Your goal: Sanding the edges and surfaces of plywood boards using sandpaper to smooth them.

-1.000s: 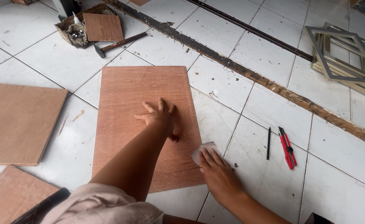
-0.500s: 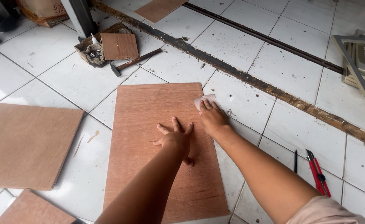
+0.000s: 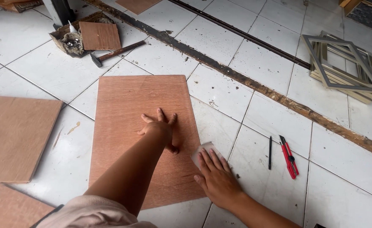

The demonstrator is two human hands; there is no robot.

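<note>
The plywood board (image 3: 139, 126) lies on the tiled floor (image 3: 253, 63). A hammer (image 3: 114, 52) lies at its eleven o'clock, a utility knife (image 3: 288, 156) at four.

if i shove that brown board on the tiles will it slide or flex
The board probably slides easily, since it lies flat on glossy tiles. It looks thin yet rigid, so little flex. The left hand pressing it likely holds it put.
</note>
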